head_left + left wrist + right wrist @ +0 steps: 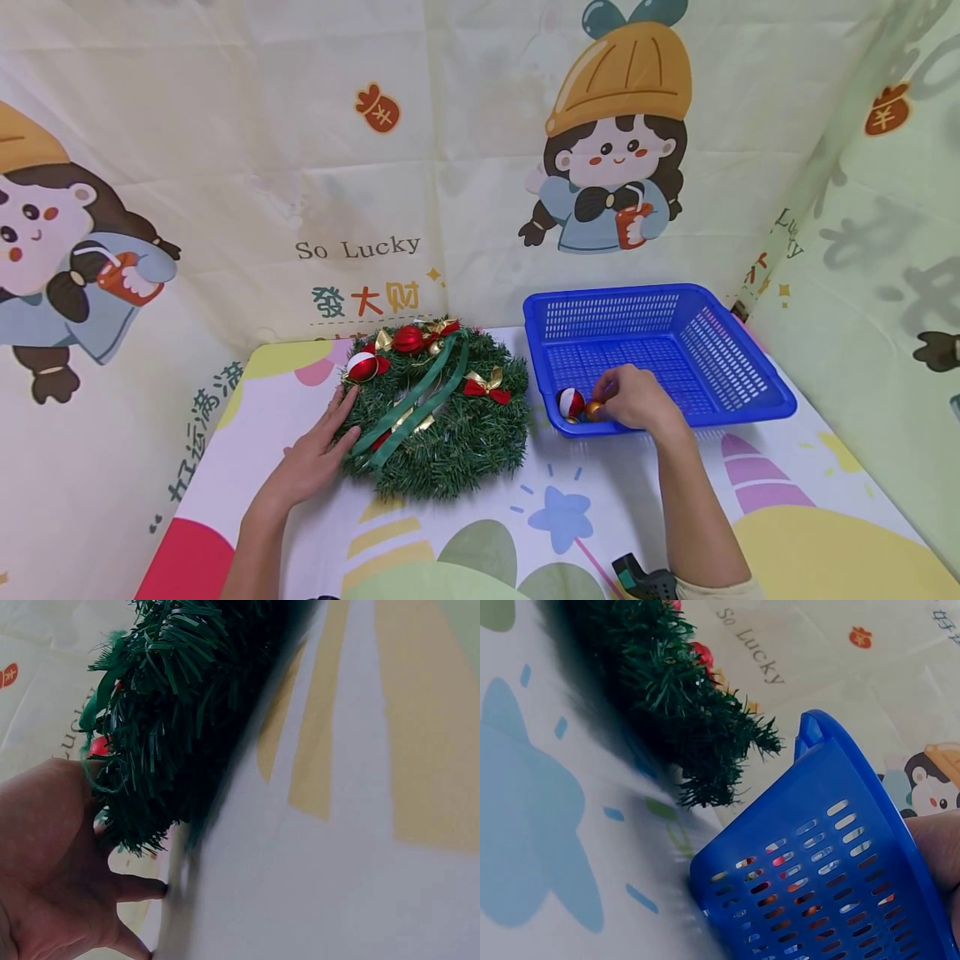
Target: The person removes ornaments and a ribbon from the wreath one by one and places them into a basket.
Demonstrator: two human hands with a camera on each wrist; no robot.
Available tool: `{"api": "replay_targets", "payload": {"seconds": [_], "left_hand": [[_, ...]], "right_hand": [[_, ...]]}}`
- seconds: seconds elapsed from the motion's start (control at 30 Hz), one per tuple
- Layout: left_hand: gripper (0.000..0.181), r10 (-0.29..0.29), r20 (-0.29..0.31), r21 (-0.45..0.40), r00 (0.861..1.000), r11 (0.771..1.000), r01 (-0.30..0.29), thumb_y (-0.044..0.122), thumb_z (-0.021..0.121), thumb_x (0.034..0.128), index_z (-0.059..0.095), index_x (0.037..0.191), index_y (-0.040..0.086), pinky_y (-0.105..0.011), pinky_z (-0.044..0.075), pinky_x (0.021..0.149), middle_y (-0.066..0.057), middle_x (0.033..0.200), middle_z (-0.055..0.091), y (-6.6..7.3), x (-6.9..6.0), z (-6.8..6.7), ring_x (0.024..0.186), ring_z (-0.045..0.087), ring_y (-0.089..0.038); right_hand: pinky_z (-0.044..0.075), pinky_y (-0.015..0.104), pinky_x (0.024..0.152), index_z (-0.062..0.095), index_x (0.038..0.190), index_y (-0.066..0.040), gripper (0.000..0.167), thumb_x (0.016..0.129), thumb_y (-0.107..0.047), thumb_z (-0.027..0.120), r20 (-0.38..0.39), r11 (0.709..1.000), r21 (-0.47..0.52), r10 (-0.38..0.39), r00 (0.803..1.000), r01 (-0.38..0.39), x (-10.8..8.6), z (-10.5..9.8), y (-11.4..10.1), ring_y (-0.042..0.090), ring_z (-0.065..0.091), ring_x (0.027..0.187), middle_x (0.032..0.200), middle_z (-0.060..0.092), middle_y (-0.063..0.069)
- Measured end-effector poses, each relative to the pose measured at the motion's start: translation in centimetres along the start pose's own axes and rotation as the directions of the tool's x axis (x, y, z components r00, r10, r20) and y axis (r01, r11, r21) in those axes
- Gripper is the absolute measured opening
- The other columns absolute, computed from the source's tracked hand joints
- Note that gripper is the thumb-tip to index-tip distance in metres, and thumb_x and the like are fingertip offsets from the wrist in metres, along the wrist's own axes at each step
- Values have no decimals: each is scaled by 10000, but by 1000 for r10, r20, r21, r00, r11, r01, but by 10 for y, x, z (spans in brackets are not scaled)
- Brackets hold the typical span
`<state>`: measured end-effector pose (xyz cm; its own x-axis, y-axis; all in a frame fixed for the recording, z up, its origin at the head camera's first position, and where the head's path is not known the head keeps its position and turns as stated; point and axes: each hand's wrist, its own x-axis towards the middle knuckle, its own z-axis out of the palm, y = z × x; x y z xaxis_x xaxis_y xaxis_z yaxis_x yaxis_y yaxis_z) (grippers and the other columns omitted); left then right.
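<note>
A green Christmas wreath point(480, 450) lies on the table, trimmed with red and gold bows, red baubles and a green ribbon point(408, 429). My left hand point(318, 454) rests at its left side, fingers extended and touching the needles; the left wrist view shows the thumb side against the wreath point(172, 712). Inside the front left corner of a blue plastic basket point(712, 408), my right hand point(637, 398) pinches a small gold bauble point(595, 410) with bent fingers, the fingertips partly hidden. A red and white bauble point(571, 403) lies beside it.
The basket's perforated side point(817, 877) stands close to the wreath's right edge. A printed cloth covers the table point(630, 500). Behind stands a wall point(480, 167) of patterned cloth, with another at the right point(885, 292).
</note>
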<state>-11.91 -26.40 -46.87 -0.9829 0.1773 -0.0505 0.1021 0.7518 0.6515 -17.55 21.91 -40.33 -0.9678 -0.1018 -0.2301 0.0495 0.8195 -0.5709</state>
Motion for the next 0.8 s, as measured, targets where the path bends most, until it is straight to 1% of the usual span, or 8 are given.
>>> {"api": "replay_targets", "payload": {"seconds": [0.2, 0.43, 0.8], "left_hand": [[676, -1, 2, -3, 1000, 1000, 1, 469, 432, 1113, 115, 1691, 317, -989, 11, 892, -80, 1772, 31, -1, 0, 0, 1532, 224, -558], [674, 1, 2, -5, 1000, 1000, -1, 469, 433, 1114, 117, 1690, 321, -988, 15, 894, -74, 1772, 30, -3, 1, 0, 1530, 220, -563], [675, 0, 3, 2, 1000, 1000, 0, 469, 434, 1113, 117, 1690, 321, -988, 15, 897, -73, 1772, 32, -3, 1, 0, 1525, 233, -565]], "right_hand": [[563, 483, 848, 765, 968, -46, 191, 801, -88, 847, 0, 1000, -5, -9, 1000, 9, 0, 1, 1, 319, 638, 975, 1006, 743, 131], [573, 486, 847, 764, 1010, -23, 215, 805, -53, 823, 13, 1000, -1, -15, 1000, 15, 0, 1, 1, 327, 655, 986, 1029, 750, 143], [567, 491, 848, 766, 1027, -24, 231, 802, -44, 815, 15, 1000, -5, -14, 1000, 14, 0, 1, 1, 331, 645, 995, 1038, 745, 143]]}}
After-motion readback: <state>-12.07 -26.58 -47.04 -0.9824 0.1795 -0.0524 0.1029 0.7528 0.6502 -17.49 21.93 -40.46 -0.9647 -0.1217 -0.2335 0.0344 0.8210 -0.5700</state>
